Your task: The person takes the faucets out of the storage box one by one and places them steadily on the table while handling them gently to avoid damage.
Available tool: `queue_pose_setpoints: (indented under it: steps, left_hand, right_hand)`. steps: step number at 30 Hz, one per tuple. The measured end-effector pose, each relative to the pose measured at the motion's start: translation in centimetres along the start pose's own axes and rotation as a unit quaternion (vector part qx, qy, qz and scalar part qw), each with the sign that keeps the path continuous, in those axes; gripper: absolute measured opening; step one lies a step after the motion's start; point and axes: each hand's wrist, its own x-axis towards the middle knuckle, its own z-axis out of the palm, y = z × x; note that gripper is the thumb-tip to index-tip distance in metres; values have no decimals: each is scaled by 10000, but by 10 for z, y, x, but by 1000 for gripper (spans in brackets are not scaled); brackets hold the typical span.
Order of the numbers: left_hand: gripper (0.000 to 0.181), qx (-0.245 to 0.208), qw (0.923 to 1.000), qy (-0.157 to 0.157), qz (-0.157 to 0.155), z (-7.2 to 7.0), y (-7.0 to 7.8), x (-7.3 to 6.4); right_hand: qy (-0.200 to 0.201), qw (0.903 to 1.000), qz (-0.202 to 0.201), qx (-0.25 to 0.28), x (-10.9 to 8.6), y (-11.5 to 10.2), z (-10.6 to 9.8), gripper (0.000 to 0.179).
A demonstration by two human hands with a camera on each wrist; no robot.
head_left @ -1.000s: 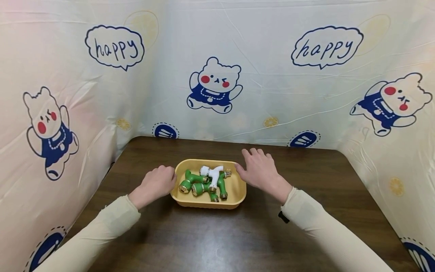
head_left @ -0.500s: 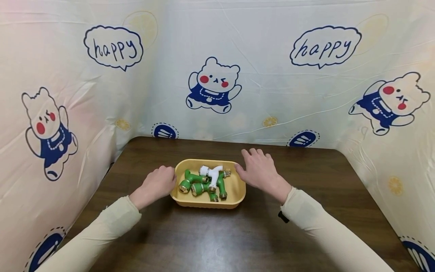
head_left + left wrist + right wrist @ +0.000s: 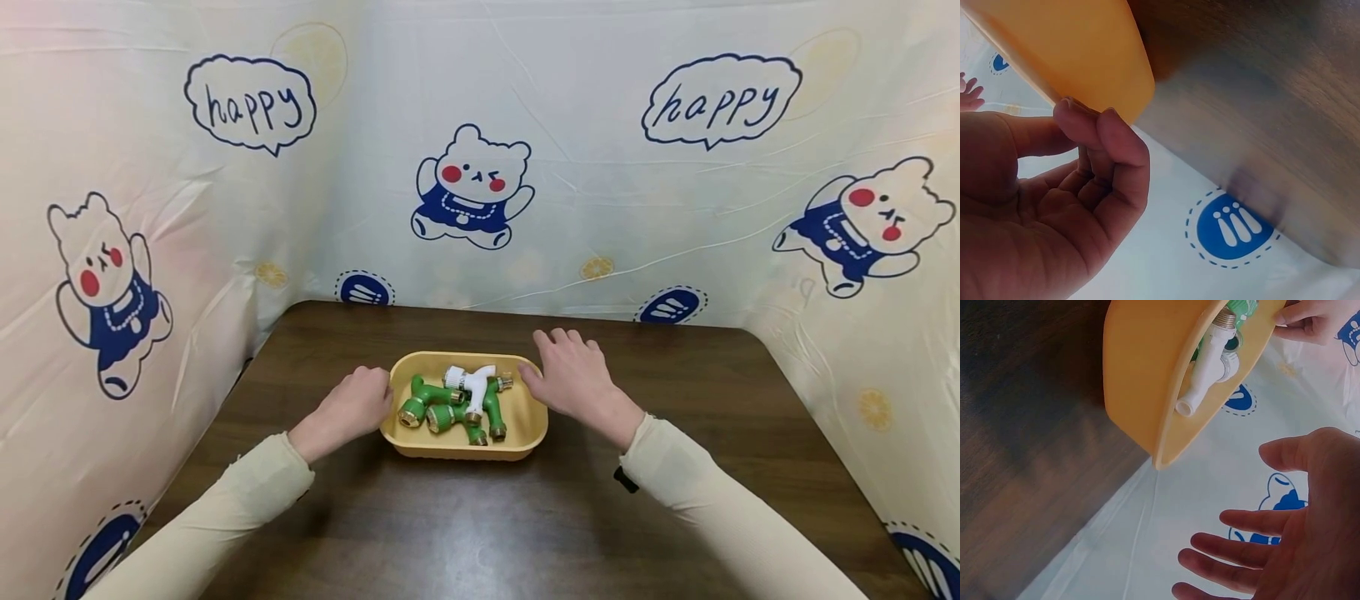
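Observation:
A yellow plastic tub (image 3: 465, 452) stands on the table, holding several green taps (image 3: 492, 412) with brass ends. One white tap (image 3: 477, 385) lies on top of them. My left hand (image 3: 347, 410) pinches the tub's left rim; in the left wrist view its curled fingers and thumb meet at the tub's edge (image 3: 1085, 56). By the tub's right end is my right hand (image 3: 576, 377), its fingers spread and holding nothing. The right wrist view shows that hand (image 3: 1285, 531) apart from the tub's wall (image 3: 1138, 375), palm in view.
The dark wooden table (image 3: 450, 533) has rounded far corners. Pale cloth (image 3: 585, 183) with printed bears and "happy" bubbles hangs along the back and both sides.
The tub and the taps in it have shifted slightly to the right, my left hand moving with them. My right hand has stayed in place.

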Motion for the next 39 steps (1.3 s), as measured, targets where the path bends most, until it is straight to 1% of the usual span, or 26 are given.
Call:
queue_pose_setpoints:
  steps: [7,14,20,26,30,34,36,39]
  left_hand:
    - [21,2,10000,-25,-43,-2,5,-1]
    - [24,53,10000,46,40,-1,6,-1]
    - [25,127,9998,137,110,1,6,0]
    - [21,-3,9999,104,-2,1,6,-1]
    - [19,-149,9998,27,-96,3,4,2]
    - [19,-448,9987,-184,-163,5,1,6]
    - [21,-621,9973,-320,-215,5,0,7]
    - [29,-793,9953,-482,-282,5,-2,8]
  right_hand:
    - [-24,10000,21,25,-1,1,0,65]
    - [-16,9999,10,107,-2,1,1,60]
    - [10,10000,-6,62,-1,0,3,55]
    - [16,10000,-16,40,0,-1,3,53]
    - [56,9999,-92,38,1,-2,1,49]
    - [114,9997,-200,86,4,-4,0,43]
    - [106,9995,-240,157,6,-4,-1,39]
    - [62,9990,-261,349,9,-5,-1,35]
